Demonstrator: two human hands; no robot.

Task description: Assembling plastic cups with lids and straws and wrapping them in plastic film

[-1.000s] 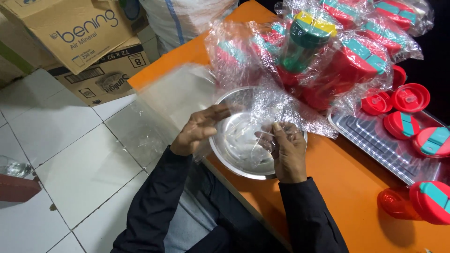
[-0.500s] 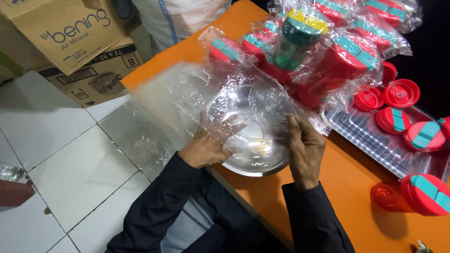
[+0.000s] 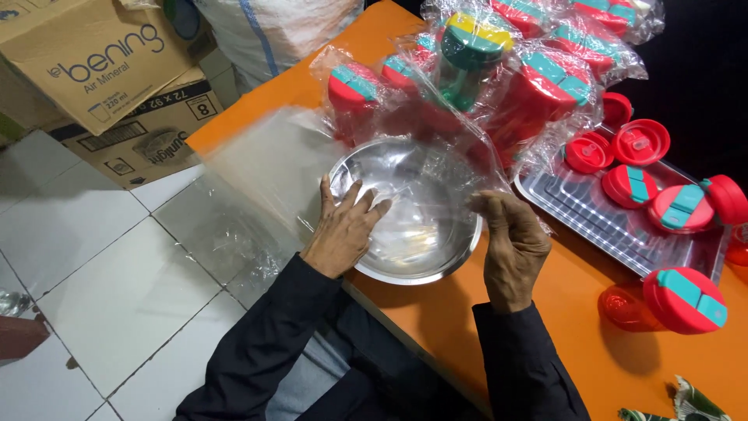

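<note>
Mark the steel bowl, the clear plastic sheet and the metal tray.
steel bowl (image 3: 436,269), head view, bare near rim.
clear plastic sheet (image 3: 257,175), head view, flat stretch left of the bowl.
metal tray (image 3: 576,206), head view, bare ribbed floor.

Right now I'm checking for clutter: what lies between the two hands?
In the head view, the metal bowl, covered by clear plastic film, lies between the left hand and right hand.

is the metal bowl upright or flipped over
Upright: the metal bowl shows its shiny hollow inside, rim up, on the orange table.
</note>
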